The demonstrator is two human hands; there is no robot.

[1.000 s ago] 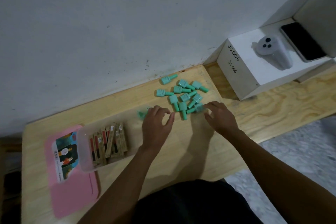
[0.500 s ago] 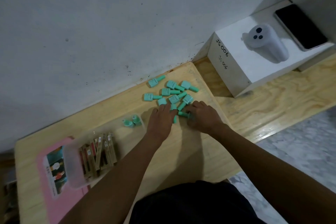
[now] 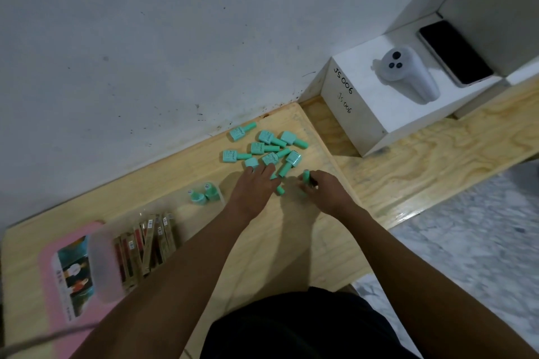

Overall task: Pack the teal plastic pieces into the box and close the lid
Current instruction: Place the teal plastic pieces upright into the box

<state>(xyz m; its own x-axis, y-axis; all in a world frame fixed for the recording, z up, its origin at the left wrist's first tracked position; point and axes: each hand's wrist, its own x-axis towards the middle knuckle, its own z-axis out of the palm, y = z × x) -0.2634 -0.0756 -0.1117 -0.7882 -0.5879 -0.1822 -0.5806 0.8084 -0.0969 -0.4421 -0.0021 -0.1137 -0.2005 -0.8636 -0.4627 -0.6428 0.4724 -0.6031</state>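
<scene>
Several teal plastic pieces (image 3: 264,147) lie scattered on the wooden table (image 3: 291,242) near the wall. My left hand (image 3: 252,188) lies flat over the near edge of the pile, fingers touching pieces; whether it grips one is hidden. My right hand (image 3: 325,191) is closed on one teal piece (image 3: 306,175), held upright just right of the pile. A clear plastic box (image 3: 151,230) stands open at the left; two teal pieces (image 3: 204,194) stand in its far right corner.
Several brown stick-like packets (image 3: 145,242) fill the box's left part. A pink lid with a picture label (image 3: 73,274) lies under its left end. A white block (image 3: 379,105) carrying a grey device (image 3: 408,74) and a phone (image 3: 455,52) stands at the right.
My left hand moved from the box area onto the pile. My right hand lifted a teal piece from the pile's near edge. The camera view shifted, so everything sits lower left.
</scene>
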